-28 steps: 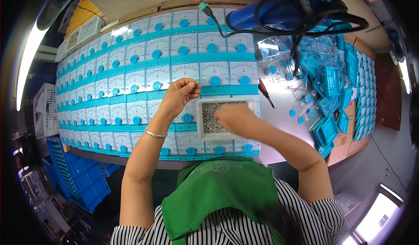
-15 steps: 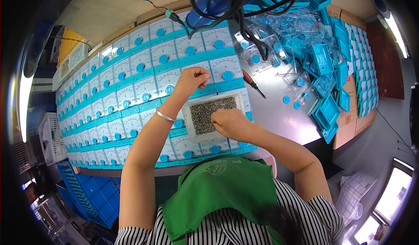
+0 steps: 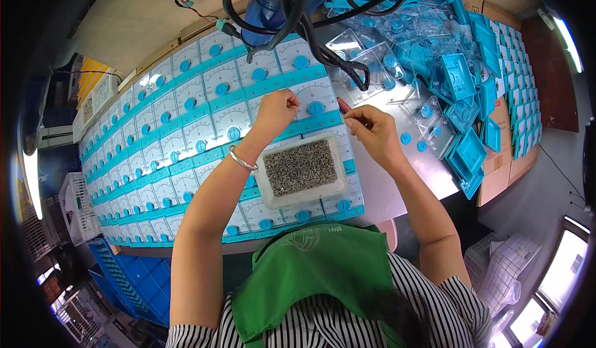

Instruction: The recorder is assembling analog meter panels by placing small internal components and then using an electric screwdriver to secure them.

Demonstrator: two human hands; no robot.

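A screwdriver with a red handle [image 3: 343, 105] lies on the metal tabletop [image 3: 388, 183], just right of the meter rows and mostly hidden by the right hand [image 3: 374, 132]. That hand's fingers are half curled; whether they grip the tool is unclear. The left hand [image 3: 278, 111], its fingers curled closed, is over the meters [image 3: 220, 78] beyond the tray; anything inside it is hidden. Nearer the person, a whitish tray [image 3: 305, 197] of small metal screws [image 3: 301, 167] sits on the meters' right end. Their white-faced, turquoise rows stretch left. Toward the far right, clear covers [image 3: 379, 62] and turquoise housings [image 3: 457, 78] lie heaped, with black cables [image 3: 304, 28] at the far side.
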